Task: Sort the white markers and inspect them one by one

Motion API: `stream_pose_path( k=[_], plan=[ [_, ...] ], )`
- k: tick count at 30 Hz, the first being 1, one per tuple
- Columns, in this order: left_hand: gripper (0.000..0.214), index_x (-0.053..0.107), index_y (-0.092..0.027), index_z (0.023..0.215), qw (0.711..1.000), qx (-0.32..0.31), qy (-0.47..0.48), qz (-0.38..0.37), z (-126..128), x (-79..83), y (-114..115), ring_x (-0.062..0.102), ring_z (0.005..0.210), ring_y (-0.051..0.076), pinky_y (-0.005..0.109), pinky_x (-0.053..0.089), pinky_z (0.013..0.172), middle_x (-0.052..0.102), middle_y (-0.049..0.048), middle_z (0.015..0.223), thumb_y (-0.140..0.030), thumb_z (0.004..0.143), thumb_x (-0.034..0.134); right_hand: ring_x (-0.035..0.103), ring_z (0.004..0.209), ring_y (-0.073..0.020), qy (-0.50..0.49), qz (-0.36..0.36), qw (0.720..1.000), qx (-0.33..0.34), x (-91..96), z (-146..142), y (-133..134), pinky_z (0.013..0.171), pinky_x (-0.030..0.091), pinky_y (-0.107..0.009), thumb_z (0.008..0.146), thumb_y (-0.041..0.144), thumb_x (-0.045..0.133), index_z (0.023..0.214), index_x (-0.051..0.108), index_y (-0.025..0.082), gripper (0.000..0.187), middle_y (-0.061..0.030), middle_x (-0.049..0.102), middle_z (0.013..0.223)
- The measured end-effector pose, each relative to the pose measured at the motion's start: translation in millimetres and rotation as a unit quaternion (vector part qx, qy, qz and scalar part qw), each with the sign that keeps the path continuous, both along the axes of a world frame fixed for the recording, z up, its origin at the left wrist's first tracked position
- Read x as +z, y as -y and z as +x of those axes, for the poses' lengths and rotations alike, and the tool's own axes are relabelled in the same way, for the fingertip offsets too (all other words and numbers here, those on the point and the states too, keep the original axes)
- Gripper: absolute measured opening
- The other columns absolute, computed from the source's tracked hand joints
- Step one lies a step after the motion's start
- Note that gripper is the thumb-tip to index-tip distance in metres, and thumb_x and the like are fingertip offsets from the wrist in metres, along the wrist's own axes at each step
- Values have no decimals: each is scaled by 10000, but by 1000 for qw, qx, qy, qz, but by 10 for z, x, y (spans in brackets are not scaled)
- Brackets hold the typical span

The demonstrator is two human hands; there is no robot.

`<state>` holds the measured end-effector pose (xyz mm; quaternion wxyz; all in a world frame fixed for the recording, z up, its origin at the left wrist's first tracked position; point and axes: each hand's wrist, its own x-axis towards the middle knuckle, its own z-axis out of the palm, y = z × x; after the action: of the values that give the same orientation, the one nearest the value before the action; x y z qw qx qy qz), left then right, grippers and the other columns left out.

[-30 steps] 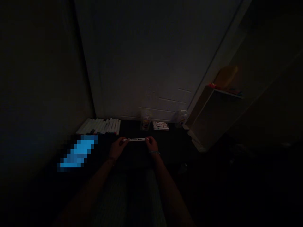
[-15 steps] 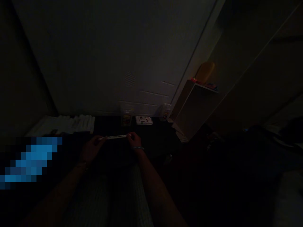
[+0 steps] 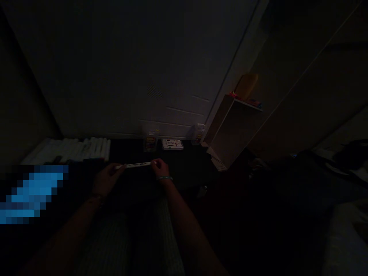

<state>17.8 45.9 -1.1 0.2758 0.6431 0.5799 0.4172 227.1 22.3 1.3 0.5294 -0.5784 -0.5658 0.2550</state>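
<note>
In the dim head view, a slim white marker (image 3: 138, 165) with dark print along its barrel is held level above a dark tabletop (image 3: 184, 165). My left hand (image 3: 107, 177) pinches its left end between thumb and fingers. At the other end, the fingertips of my right hand (image 3: 160, 168) are closed on it; a thin band circles that wrist. Beyond the marker lies a flat pack of white pens (image 3: 172, 144). Next to that pack stands a clear container (image 3: 151, 142) with a dark label. Finger detail is partly lost in the darkness.
At the back left lies a row of white, rod-like pieces (image 3: 77, 148). A blurred bright blue patch (image 3: 37, 191) sits at the left. Another clear container (image 3: 198, 134) stands against the wall, near a tall box-like shelf (image 3: 235, 130) with an orange object (image 3: 247, 86) on top.
The whole view has shifted slightly, so the hands and table items appear a little further left. Both hands keep hold of the marker's ends.
</note>
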Motion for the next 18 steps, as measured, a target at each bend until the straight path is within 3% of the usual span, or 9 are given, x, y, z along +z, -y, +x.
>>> stream_pose_path(
  k=[9,18],
  plan=[
    [442,606,-188,836,999,-11,32,36,42,113,134,555,678,145,214,409,592,622,-6,712,-578,669,481,532,712,-132,-21,24,999,6,-43,-14,11,649,419,-224,754,409,453,847,590,198,268,11,587,752],
    [440,600,-184,838,998,-29,56,20,34,115,151,555,682,145,208,400,581,622,-7,717,-574,663,493,535,719,-137,-23,18,1000,0,-67,-1,1,650,413,-227,746,403,452,835,596,191,272,7,593,746]
  ],
)
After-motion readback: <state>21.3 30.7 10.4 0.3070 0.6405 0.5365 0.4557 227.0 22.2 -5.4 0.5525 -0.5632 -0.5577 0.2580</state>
